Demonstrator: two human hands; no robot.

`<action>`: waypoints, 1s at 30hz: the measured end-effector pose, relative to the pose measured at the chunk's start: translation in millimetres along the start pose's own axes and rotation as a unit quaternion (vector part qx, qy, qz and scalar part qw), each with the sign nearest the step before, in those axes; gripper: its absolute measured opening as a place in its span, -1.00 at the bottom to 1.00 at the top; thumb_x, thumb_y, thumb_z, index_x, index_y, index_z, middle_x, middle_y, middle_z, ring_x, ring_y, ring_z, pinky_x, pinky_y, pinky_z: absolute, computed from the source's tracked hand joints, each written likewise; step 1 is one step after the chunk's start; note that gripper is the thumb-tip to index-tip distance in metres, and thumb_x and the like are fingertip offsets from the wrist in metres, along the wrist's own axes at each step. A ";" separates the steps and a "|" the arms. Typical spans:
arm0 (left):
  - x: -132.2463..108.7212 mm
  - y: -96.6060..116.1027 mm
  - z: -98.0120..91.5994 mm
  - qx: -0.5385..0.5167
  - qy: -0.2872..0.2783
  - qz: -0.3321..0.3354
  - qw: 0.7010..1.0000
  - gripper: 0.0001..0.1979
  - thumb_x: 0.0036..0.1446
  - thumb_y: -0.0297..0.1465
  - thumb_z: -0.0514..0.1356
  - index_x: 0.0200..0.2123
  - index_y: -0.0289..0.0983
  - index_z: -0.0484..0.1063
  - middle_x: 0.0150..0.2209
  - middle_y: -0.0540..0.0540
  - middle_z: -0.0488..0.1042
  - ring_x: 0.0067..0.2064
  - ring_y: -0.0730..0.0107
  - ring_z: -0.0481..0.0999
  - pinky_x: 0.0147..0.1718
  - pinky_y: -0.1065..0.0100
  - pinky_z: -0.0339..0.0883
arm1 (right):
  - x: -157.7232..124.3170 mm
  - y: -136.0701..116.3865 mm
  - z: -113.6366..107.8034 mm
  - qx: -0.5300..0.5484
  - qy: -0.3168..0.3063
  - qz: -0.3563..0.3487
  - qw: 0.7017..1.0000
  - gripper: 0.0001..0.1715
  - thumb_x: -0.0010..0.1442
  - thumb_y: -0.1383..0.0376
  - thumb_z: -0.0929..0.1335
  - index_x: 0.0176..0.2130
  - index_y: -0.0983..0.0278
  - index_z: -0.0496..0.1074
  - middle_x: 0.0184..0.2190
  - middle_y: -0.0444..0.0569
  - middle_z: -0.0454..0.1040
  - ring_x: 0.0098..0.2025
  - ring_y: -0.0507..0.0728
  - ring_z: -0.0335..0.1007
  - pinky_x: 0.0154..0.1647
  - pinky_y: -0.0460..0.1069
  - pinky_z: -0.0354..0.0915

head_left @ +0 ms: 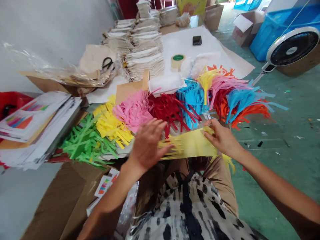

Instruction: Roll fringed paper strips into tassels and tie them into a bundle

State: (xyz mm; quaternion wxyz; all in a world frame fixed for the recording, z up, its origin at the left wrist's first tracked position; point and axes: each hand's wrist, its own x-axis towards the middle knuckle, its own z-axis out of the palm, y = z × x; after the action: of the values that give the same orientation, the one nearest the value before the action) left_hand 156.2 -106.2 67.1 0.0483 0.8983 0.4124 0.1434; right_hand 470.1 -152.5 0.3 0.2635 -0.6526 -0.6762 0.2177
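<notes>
left hand (pixel 147 143) open, fingers spread flat on fringed end of yellow paper strip (pixel 190 144) | right hand (pixel 221 136) pinches strip's smooth end at 3 o'clock | strip at centre, over lap | shredded coloured paper piles (pixel 135 111) at 12 o'clock, no readable writing

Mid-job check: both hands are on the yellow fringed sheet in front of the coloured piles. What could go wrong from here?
1. The yellow fringed sheet is pinched by the right hand while the left hand presses its cut strips; a pull could tear them.
2. The red fringe pile lies just behind the left hand, so strips might snag or mix.
3. The green fringe pile overhangs the edge and may slide off.
</notes>
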 end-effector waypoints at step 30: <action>-36.6 67.6 83.7 -0.058 0.110 0.221 0.967 -0.77 0.35 -0.57 0.11 -0.06 -0.30 0.55 0.18 -0.30 0.61 0.32 -0.02 0.52 0.29 0.02 0.46 | -76.4 4.7 9.5 -0.210 0.059 -0.270 0.938 -0.42 0.47 0.45 0.26 0.35 0.05 0.42 0.24 -0.03 0.56 0.24 0.25 0.53 0.34 0.30 0.35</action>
State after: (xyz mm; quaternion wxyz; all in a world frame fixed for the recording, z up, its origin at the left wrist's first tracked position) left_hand 207.6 -175.5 -6.9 0.0220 0.9415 0.1974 0.2723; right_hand 468.3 -228.0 -15.5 0.2086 -0.4979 -0.8404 -0.0477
